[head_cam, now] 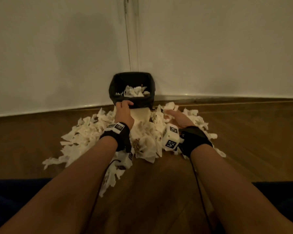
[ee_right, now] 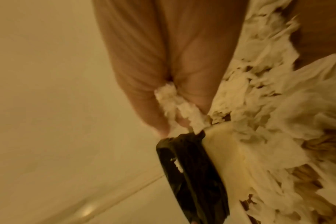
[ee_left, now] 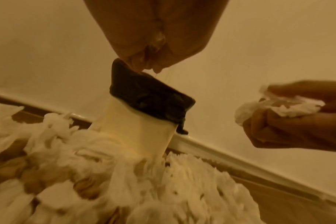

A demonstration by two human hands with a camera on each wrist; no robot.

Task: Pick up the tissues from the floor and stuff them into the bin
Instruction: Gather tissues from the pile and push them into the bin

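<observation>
Nearest lies bare wooden floor [head_cam: 159, 191], and just beyond it the heap of tissues [head_cam: 85, 137] begins, spreading left and right and banked against the foot of the bin [head_cam: 140, 115]. Both forearms reach out over this heap. The right hand [head_cam: 179, 120], on the right side of the pile, has its fingers curled tight round a crumpled wad of tissue [ee_left: 278, 109], which bulges out between them; it hangs just short of the bin and slightly right of it, seemingly so the load can go up and over the rim next. Farther on, the left hand [head_cam: 123, 109] curls its fingers over the near left edge of the bin's black liner [head_cam: 134, 105], most likely to steady the light bin while tissue is pushed in. The bin stands in the far corner against the pale wall [head_cam: 57, 56], with only a few tissues showing inside, so most of the job appears to remain.
</observation>
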